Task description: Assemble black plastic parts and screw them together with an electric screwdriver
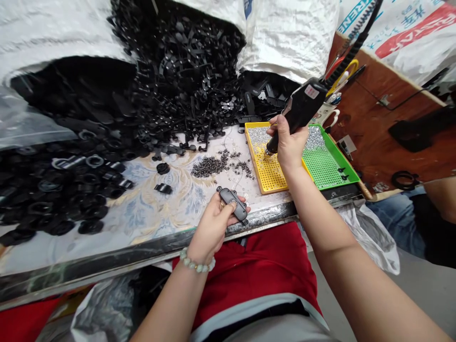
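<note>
Head view: upper-right sack [409, 26] reads "RIENE" in blue; sticker [311, 91] on electric screwdriver [301, 107] too small to read. Right hand [290, 142], fingers wrapped around screwdriver, bit down-left over yellow tray [272, 179]. Left hand [211, 223], fingers pinching black oblong part [228, 197] near tabletop [174, 209] edge, long axis upper-left to lower-right.

Bright, diffuse white light is reaching the worktop [153, 209] from above; shadow is lying beneath its front edge, toward the left. The front edge is returning glare near its middle. At the rear edge, black parts [185, 71] are sinking into darkness, losing outline. The grey casing [233, 204] is reading fairly sharp. Beyond the rear left corner, a white sack [53, 28] is appearing soft; wide-angle distortion is stretching the margins.
</note>
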`<state>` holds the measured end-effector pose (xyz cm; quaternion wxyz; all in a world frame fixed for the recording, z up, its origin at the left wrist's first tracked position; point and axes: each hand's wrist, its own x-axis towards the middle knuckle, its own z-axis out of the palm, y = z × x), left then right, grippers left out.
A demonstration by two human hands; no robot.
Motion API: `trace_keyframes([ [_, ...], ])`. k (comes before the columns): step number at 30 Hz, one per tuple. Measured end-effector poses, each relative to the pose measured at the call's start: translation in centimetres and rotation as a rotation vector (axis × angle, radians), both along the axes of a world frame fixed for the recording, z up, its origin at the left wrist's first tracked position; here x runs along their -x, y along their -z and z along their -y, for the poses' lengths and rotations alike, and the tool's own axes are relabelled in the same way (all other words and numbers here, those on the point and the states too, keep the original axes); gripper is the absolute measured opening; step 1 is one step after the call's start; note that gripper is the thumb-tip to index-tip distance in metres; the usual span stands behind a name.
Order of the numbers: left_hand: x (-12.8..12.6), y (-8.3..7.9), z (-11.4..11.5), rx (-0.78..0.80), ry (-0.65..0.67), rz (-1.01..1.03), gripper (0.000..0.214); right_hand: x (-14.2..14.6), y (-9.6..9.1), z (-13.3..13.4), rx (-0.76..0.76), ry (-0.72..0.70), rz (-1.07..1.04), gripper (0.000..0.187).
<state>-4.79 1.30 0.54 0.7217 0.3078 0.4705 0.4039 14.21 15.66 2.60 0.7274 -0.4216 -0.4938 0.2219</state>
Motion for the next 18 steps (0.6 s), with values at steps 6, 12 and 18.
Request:
trace_keyframes([
  [6, -0.4, -0.3, 0.0, 0.026, -0.008, -0.044, 0.018, 1.6, -3.5, 3.0, -0.130, 0.020, 0.004, 0.018],
  [12, -0.5, -0.2, 0.0, 0.022, -0.025, -0.033, 0.018, 7.0, -5.0, 8.4, -0.062, -0.275, -0.009, 0.024],
  [18, -0.6, -0.1, 0.0, 0.014, -0.046, -0.020, 0.018, 9.1, -4.5, 9.2, 0.066, -0.422, -0.030, 0.035],
])
